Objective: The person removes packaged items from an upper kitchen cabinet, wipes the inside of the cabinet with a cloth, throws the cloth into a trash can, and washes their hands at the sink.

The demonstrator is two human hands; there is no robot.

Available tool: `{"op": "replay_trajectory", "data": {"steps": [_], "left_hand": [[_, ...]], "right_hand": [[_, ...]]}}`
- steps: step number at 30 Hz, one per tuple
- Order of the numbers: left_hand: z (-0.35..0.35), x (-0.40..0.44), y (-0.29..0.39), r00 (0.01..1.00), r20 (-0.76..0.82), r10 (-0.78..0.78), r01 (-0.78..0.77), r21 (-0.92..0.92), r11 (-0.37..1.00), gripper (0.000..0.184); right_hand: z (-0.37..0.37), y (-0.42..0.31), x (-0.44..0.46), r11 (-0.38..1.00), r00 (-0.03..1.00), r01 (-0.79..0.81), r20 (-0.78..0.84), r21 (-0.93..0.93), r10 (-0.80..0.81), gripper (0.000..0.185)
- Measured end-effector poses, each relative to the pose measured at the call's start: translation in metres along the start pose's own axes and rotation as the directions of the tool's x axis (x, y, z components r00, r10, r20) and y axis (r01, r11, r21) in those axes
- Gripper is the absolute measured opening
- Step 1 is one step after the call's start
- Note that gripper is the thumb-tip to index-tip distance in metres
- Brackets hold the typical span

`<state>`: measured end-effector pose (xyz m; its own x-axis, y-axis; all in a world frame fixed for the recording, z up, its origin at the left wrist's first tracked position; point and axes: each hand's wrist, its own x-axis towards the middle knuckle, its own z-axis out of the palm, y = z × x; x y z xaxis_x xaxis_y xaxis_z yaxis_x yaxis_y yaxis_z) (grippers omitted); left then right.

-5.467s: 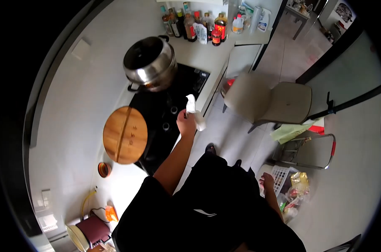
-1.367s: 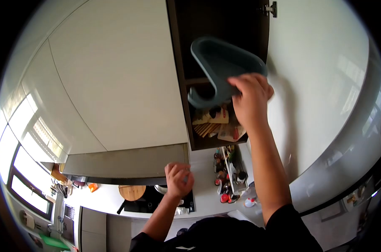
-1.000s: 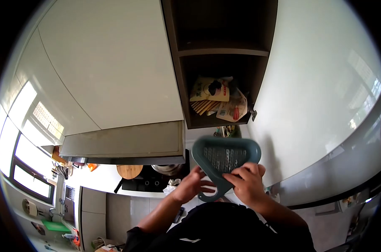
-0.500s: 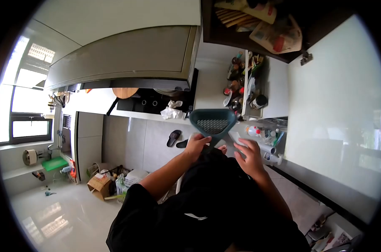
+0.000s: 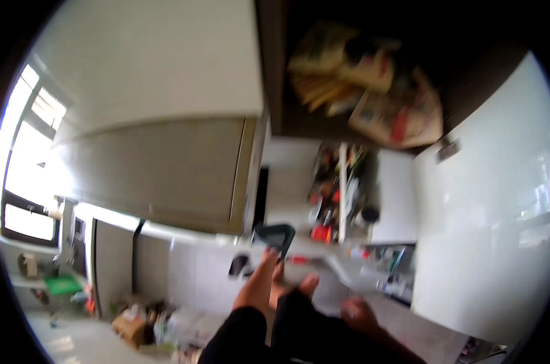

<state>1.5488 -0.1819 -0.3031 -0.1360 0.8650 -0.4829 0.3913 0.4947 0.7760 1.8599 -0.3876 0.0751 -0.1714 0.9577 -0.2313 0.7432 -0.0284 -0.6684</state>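
Observation:
The picture is smeared by motion. My left hand (image 5: 268, 259) is closed on the handle of a dark green strainer scoop (image 5: 276, 235), whose wide perforated head points away from me toward the counter. My right hand (image 5: 358, 314) is lower and to the right, apart from the scoop; its fingers are too blurred to read. A pale flat edge (image 5: 338, 268) lies between the hands, and what it belongs to cannot be made out. My bare foot (image 5: 308, 285) shows beneath, near the left hand.
An open upper cabinet (image 5: 354, 79) holds packets, its white door (image 5: 487, 200) swung out at right. The range hood (image 5: 160, 176) juts out at left. Several bottles and jars (image 5: 326, 194) stand on the counter. Black slippers (image 5: 240, 265) and a cardboard box (image 5: 132, 327) are on the floor.
The view has tilted up toward the open cabinet, so everything sits lower in the picture. The scoop stays in my left hand. My right hand is farther below the scoop and more blurred.

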Motion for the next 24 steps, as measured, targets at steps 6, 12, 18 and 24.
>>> {"op": "replay_trajectory", "data": {"steps": [6,12,18,24], "left_hand": [[-0.007,0.008,0.091,0.823,0.093,-0.56,0.556,-0.327,0.764,0.052],[-0.028,-0.031,0.144,0.927,0.161,-0.339,0.374,-0.32,0.87,0.022],[-0.071,-0.122,0.23,0.936,0.316,-0.154,0.264,-0.342,0.902,0.037],[-0.122,-0.148,0.277,0.936,0.352,0.016,0.028,-0.117,0.993,0.03]], "right_hand": [[-0.04,-0.018,-0.011,0.996,0.992,-0.068,-0.105,0.063,0.074,0.022],[-0.038,-0.007,-0.023,0.992,0.975,0.038,-0.213,-0.123,-0.064,0.055],[-0.074,-0.058,0.004,0.872,0.937,-0.179,-0.19,0.456,0.292,0.023],[-0.069,-0.057,0.058,0.968,0.911,0.001,-0.399,0.252,0.103,0.024]]}}
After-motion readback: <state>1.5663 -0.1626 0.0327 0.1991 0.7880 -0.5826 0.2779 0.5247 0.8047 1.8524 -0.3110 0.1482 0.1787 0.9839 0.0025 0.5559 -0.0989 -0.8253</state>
